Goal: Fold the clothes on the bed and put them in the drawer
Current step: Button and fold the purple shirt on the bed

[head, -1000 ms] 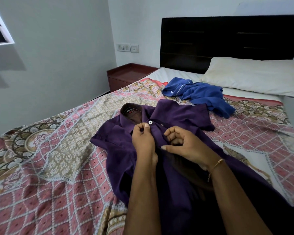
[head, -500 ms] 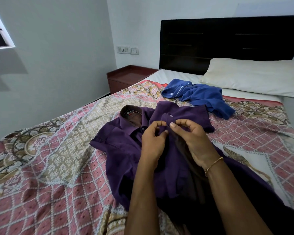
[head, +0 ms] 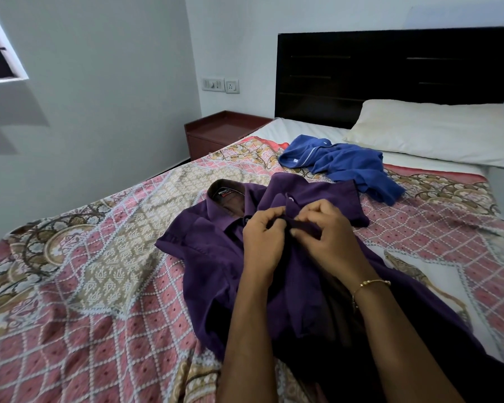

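**Purple shirt, both hands on the front placket**

So I've got the purple shirt (head: pixel 216 257) spread face-up across the middle of the bed (head: pixel 85 286), collar pointing toward the far left, hem running down toward me and off the bottom right of view. My left hand (head: pixel 264 242) and right hand (head: pixel 329 239) are side by side just below the collar, nearly touching. Both have fingers curled in, thumb and fingertips pinching the front edge of the shirt between them. A small pale button shows just above my right fingers.

Edges: the left sleeve sticks out flat onto the bedspread, and the shirt's left side is bunched a bit near my left forearm. The right sleeve lies up toward the blue shirt (head: pixel 346 167), which sits crumpled near the pillow (head: pixel 434 132), close to the purple one but I can't tell if they touch.

Room to move: there's a wide stretch of patterned bedspread to the left of the shirt, running to the bed's left edge by the wall. On the right, less spread shows before the bed's edge. A nightstand (head: pixel 224 132) stands in the corner beside the headboard (head: pixel 390 74).
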